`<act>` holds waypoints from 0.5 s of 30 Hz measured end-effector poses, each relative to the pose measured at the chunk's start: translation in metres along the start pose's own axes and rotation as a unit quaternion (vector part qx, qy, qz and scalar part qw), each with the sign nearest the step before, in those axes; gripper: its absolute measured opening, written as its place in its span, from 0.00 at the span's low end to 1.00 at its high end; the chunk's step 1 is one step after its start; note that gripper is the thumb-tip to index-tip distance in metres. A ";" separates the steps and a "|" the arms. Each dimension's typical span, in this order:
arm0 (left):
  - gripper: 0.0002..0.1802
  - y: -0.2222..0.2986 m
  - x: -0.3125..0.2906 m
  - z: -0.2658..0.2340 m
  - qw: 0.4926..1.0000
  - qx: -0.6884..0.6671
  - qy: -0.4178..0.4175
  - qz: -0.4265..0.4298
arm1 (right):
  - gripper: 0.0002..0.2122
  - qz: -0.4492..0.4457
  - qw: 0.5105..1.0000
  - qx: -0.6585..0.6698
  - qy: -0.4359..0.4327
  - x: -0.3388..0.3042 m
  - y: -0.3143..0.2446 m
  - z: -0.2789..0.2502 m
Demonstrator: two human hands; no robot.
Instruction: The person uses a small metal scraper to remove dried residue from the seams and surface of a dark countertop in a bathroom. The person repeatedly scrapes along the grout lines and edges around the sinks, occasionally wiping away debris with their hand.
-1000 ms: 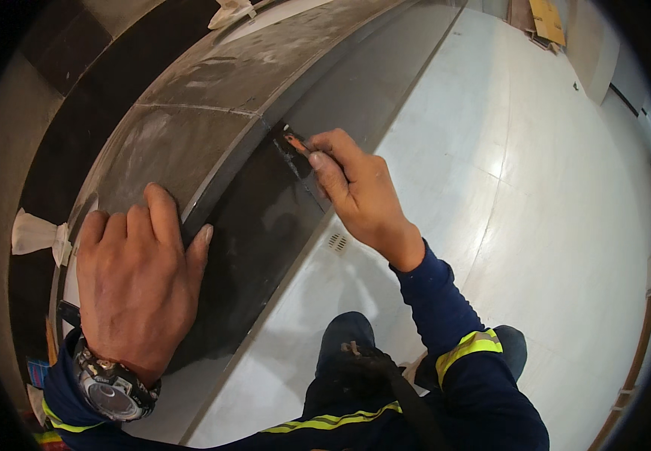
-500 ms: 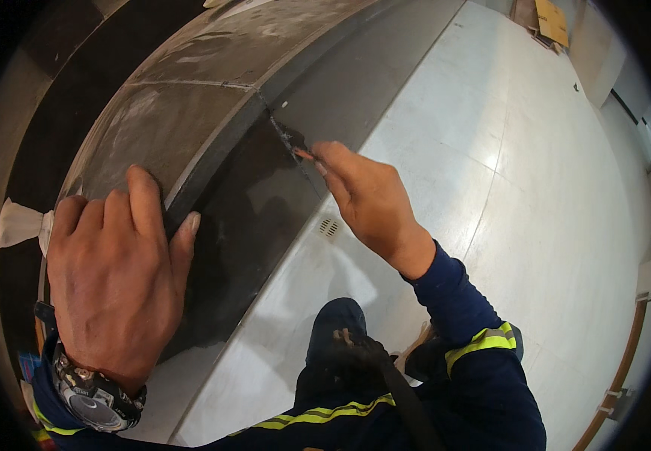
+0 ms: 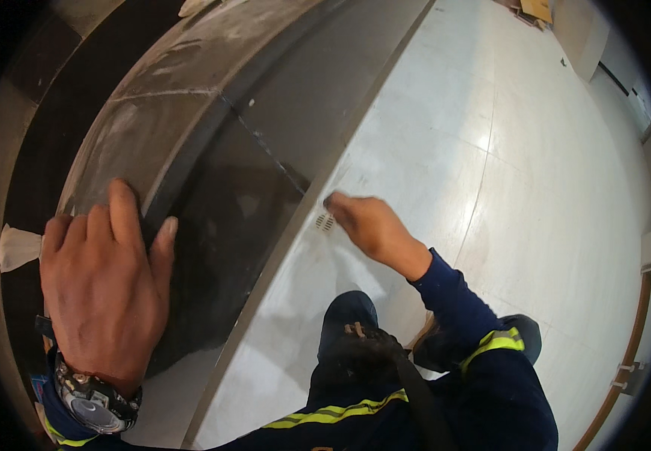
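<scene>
I have the left hand (image 3: 104,289) large on the near left, back up, laid over the brown-grey tiled ledge (image 3: 107,169). Its thumb stands well apart from the index finger and reaches past the ledge's edge, over the dark panel (image 3: 213,225); the other fingers lie side by side, and I see nothing in their grasp. A bulky wristwatch (image 3: 94,406) sits on that wrist.

To the right I have the right hand (image 3: 374,229) above the white floor (image 3: 431,173), its tips just beside the panel's near right edge and close to a slotted drain grate (image 3: 325,221). Its fingers are curled in and drawn together at the tips, where I make out a dark spot; it is too blurred for me to tell whether they are clamped on anything.

The joint (image 3: 263,144) in the dark panel runs as a thin, pale, patchy line from the ledge's edge at the far left down to the panel's right edge, ending just beyond the right hand's tips. A small white fleck (image 3: 251,102) lies near its far end.

A white wrapped object (image 3: 19,248) shows left of the left hand, and a piece of cardboard (image 3: 537,10) lies at the far right.
</scene>
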State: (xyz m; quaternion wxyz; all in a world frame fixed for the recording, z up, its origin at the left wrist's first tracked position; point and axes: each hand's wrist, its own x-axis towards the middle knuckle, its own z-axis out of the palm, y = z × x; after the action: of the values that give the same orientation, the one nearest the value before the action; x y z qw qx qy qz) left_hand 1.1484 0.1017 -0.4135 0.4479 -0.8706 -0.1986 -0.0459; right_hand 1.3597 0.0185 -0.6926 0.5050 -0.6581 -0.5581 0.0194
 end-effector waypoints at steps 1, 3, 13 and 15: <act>0.28 0.000 0.001 0.000 1.000 0.005 0.000 -0.003 | 0.08 0.037 0.998 0.041 0.026 -0.001 -0.003 -0.001; 0.28 -0.003 -0.002 0.002 1.000 0.020 -0.005 -0.019 | 0.09 0.104 0.984 0.126 0.071 0.012 -0.036 -0.015; 0.29 -0.001 0.004 0.001 1.000 0.019 -0.016 -0.012 | 0.09 0.067 0.922 0.325 0.201 0.025 -0.068 0.044; 0.30 0.000 0.004 0.004 1.000 0.024 -0.008 -0.006 | 0.09 0.049 0.914 0.331 0.228 0.026 -0.067 0.047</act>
State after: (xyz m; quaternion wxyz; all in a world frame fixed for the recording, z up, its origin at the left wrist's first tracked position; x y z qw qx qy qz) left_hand 1.1513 0.1059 -0.4151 0.4665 -0.8589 -0.2082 -0.0370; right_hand 1.2939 0.0593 -0.6561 0.8060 -0.4662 -0.3565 0.0776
